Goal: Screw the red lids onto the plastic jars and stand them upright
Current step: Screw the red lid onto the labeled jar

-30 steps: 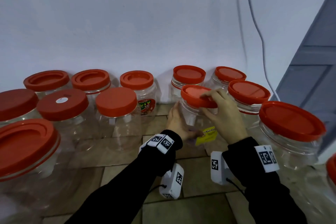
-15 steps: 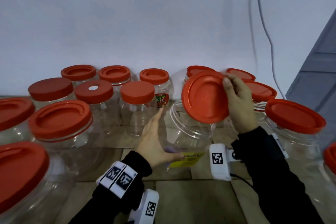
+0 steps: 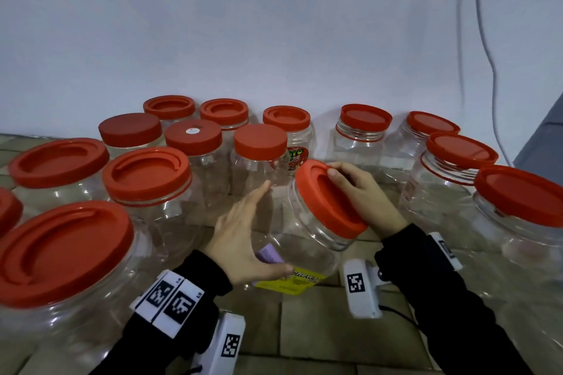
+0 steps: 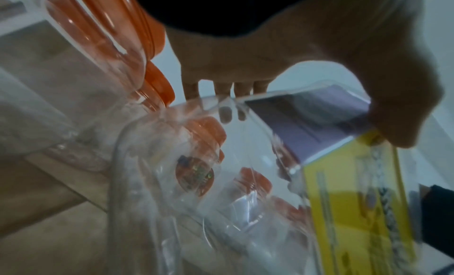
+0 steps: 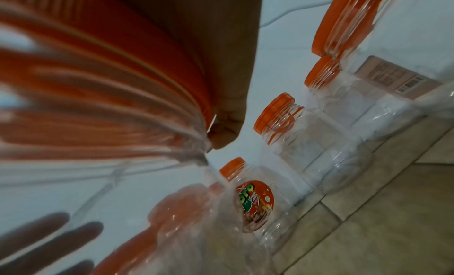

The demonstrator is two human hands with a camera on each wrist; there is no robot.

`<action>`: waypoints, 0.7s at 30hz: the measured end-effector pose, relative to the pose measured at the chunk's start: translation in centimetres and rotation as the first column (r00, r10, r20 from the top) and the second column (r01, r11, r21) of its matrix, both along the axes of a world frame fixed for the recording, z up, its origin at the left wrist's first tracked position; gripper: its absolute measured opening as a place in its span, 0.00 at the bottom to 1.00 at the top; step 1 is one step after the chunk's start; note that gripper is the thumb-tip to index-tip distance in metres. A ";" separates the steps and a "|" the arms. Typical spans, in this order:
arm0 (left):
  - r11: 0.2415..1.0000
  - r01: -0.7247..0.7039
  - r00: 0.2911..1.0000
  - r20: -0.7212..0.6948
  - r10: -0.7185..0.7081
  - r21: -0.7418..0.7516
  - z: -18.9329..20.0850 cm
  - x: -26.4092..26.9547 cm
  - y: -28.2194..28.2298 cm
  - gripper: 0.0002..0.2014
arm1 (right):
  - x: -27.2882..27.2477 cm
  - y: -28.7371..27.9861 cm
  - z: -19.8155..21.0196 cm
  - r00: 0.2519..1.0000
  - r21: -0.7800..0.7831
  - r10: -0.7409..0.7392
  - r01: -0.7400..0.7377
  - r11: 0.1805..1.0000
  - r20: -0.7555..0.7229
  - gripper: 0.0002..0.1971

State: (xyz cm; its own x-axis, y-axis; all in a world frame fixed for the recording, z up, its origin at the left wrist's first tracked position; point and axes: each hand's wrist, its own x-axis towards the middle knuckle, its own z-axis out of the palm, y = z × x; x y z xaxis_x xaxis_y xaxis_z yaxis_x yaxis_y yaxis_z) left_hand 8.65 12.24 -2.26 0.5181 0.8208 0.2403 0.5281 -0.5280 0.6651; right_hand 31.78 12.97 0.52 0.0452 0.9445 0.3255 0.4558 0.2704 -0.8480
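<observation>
A clear plastic jar (image 3: 307,234) with a yellow label (image 3: 286,281) is tilted, its mouth pointing up and to the right. My left hand (image 3: 275,227) holds its base, thumb on the label edge and fingers laid along the far side. The left wrist view shows the same grip on the jar (image 4: 221,191). A red lid (image 3: 326,198) sits on the jar's mouth. My right hand (image 3: 347,198) grips the lid, fingers curled over its upper rim. In the right wrist view the blurred lid (image 5: 98,84) fills the left, with a finger (image 5: 228,104) on its edge.
Several capped jars stand upright on the tiled floor (image 3: 304,329) around the hands: big ones close at the left (image 3: 61,253) and right (image 3: 518,201), smaller ones in rows against the white wall (image 3: 274,24). A cable (image 3: 487,55) hangs at the right.
The red lid, held up off the jar half a second ago, now sits on the jar's mouth. The jar is tilted and nearer to me.
</observation>
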 end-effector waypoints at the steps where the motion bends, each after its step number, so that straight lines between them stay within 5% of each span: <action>1: 1.000 0.009 1.000 0.000 -0.009 -0.003 0.0 -0.4 0.1 0.58 | -0.3 0.0 -0.2 1.000 0.000 0.013 -0.013 1.000 0.019 0.07; 9: 0.997 0.072 0.997 -0.042 -0.072 -0.001 0.2 -1.4 0.3 0.56 | -1.9 -0.8 -0.8 0.989 -0.009 0.037 -0.036 0.999 0.142 0.10; 12: 0.996 0.082 0.993 -0.088 -0.080 0.028 0.0 -1.1 0.2 0.58 | -1.7 -2.3 1.2 0.949 -0.224 0.165 -0.105 0.969 0.270 0.28; 15: 0.994 0.098 0.986 -0.143 -0.091 0.042 0.1 -0.8 0.2 0.59 | -1.0 -3.7 3.0 0.873 -0.522 0.320 -0.091 0.848 0.369 0.47; 18: 0.994 0.105 0.982 -0.159 -0.097 0.039 0.2 -0.6 0.3 0.59 | -0.6 -4.1 4.0 0.799 -0.548 0.348 -0.028 0.836 0.490 0.57; 21: 0.993 0.110 0.983 -0.151 -0.104 0.031 0.2 -0.5 0.6 0.57 | -0.3 -4.5 4.3 0.756 -0.447 0.375 -0.122 0.886 0.536 0.56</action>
State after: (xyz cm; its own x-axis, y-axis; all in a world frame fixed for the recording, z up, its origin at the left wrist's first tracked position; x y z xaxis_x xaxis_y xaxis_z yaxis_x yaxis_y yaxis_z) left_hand 8.10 12.81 -2.08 0.6346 0.7504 0.1848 0.5587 -0.6108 0.5610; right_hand 31.51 8.47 4.84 -0.2908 0.9424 -0.1652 0.8567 0.1796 -0.4835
